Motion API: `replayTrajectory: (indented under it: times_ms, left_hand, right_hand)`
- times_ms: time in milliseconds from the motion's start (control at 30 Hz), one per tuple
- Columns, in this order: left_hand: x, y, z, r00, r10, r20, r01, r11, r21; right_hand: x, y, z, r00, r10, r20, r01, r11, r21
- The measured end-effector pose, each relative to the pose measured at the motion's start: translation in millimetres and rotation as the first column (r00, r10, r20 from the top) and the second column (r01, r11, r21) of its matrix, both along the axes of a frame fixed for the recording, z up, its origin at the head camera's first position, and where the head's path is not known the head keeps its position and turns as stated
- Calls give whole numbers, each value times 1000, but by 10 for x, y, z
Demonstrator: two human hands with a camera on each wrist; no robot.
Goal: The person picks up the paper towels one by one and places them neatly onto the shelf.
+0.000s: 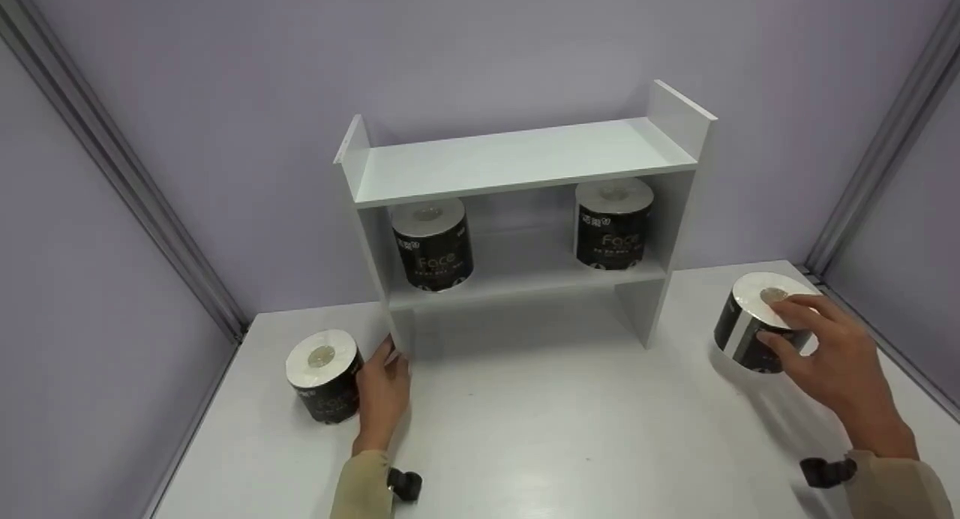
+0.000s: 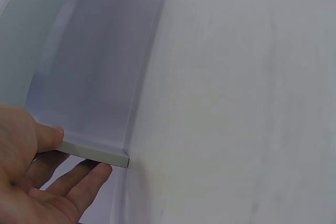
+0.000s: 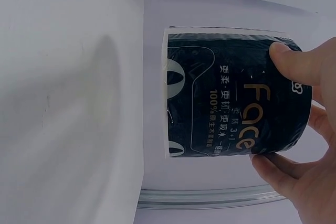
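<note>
lower left, my left hand point(image 1: 382, 395) pinches the shelf's point(image 1: 525, 159) side edge; far right, my right hand point(image 1: 840, 358) pinches a roll point(image 1: 750, 324), seemingly lifted. i judge it's steady-and-carry; next calls for a firm, level grip.

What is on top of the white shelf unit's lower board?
A left roll and a right roll stand upright and apart on the lower board; their backs and the patches beneath them are covered.
</note>
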State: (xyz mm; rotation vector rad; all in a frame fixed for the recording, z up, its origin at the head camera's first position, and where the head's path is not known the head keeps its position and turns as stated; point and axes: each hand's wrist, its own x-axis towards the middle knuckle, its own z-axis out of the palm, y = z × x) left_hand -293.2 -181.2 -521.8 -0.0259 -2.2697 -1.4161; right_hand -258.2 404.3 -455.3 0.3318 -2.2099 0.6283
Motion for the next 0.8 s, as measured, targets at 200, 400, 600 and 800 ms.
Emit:
replayTrajectory:
  times_ms: [200, 400, 600, 800]
  left_hand:
    - [3, -2, -11, 1000, 13, 12, -13, 1000, -5]
    - [-1, 7, -21, 1000, 10, -12, -9, 1000, 4]
    - [7, 12, -3, 1000, 8, -16, -7, 1000, 26]
    - [16, 13, 8, 1000, 13, -1, -13, 1000, 24]
  right_hand:
    - [12, -22, 25, 1000, -16, 2, 16, 1000, 5]
    - [18, -47, 41, 1000, -12, -18, 12, 1000, 8]
    - [11, -72, 74, 1000, 1, -18, -1, 1000, 1]
    - [29, -85, 81, 1000, -11, -9, 11, 1000, -2]
